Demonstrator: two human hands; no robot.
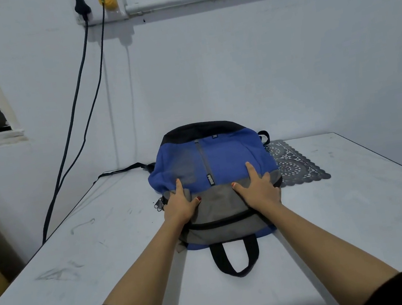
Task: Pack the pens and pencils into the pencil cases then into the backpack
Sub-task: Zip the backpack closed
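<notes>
A blue, grey and black backpack point(222, 159) lies flat on the white table point(106, 259), its black carry handle point(235, 257) pointing toward me. My left hand point(180, 204) rests flat on the bag's left side by the zipper pulls point(159, 203). My right hand point(259, 186) lies flat on the grey panel at the right, fingers spread. Both palms press on the fabric and neither holds anything. The bag's zips look closed. No pens, pencils or pencil cases are in view.
A dark lace mat point(296, 163) lies partly under the bag at the right. Two black cables point(76, 119) hang from a wall socket point(97, 4) down past the table's left edge. A black shoulder strap point(123, 169) trails left along the wall.
</notes>
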